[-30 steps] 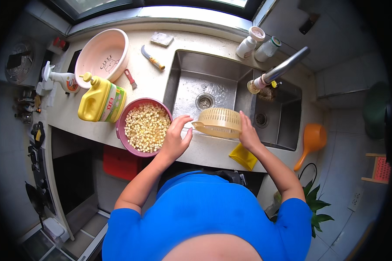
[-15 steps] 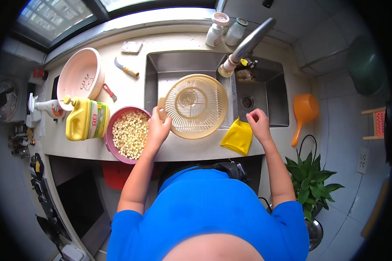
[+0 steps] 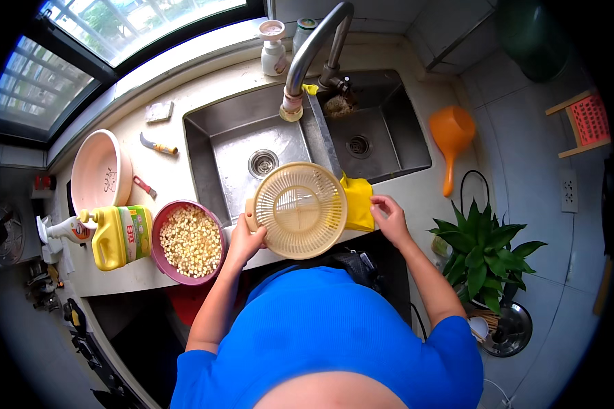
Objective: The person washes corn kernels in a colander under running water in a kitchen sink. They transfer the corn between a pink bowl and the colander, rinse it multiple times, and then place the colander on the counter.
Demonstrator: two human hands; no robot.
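Beige strainer [image 3: 299, 208]: I see the left hand [image 3: 247, 241] clamped on its handle, rim overlapping the sink [image 3: 208, 144] edge. The right hand [image 3: 389, 219] (fingers slightly apart) is beside yellow cloth [image 3: 360, 203].

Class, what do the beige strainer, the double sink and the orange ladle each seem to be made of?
Beige strainer: probably plastic, smooth; its thin, regular slots look moulded.
Double sink: metal, likely stainless steel, satin finish; grey surface with soft highlights.
Orange ladle: likely plastic, fairly smooth; even colour runs from bowl to handle.
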